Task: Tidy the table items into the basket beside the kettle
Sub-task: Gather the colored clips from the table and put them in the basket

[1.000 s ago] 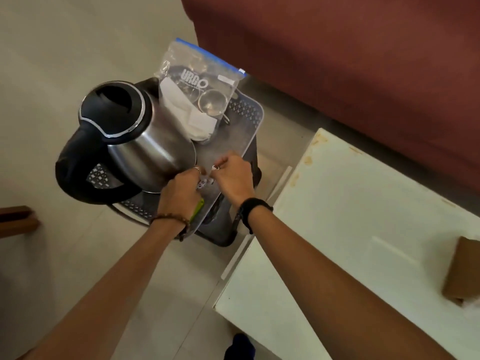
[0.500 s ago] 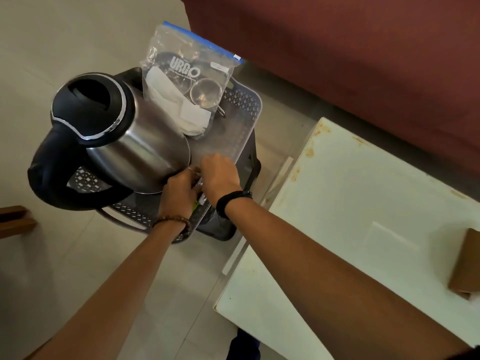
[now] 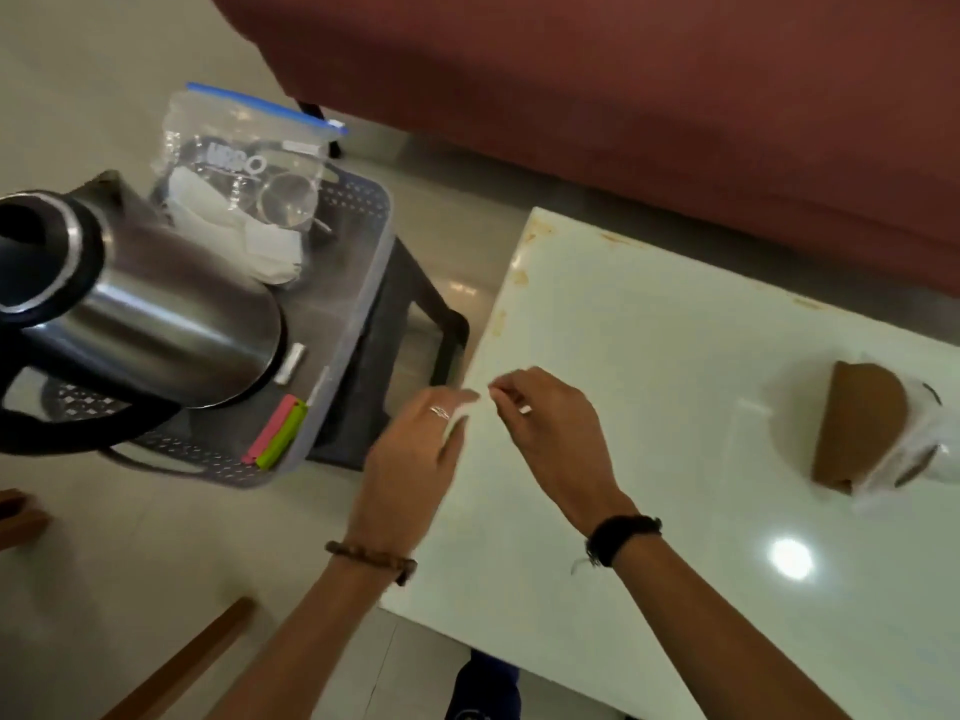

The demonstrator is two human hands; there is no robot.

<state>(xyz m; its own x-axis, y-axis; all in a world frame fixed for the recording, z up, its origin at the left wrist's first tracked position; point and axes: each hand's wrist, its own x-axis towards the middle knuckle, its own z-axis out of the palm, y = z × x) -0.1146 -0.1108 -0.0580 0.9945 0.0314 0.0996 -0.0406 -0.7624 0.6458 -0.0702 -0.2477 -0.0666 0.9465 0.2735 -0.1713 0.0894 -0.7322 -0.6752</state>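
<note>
Red sofa runs past the frame's top edge. White table: brown packet, right, partly blurred. Kettle, cut off left, stands in grey basket with clear bag, pink-green clips. Left hand, right hand over table edge, fingers loosely curled, holding nothing clear; motion blur.

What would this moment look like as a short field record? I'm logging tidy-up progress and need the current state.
basket: grey, perforated, on a dark stool beside the table
kettle: steel, stands in the basket
in basket: zip bag, pink and green clips, small white cylinder
table: white; brown package lies at its right end
left hand: over the table's left edge, open
right hand: over the table, fingers curled, nothing visible in them
remaining: brown package not yet in basket
</note>
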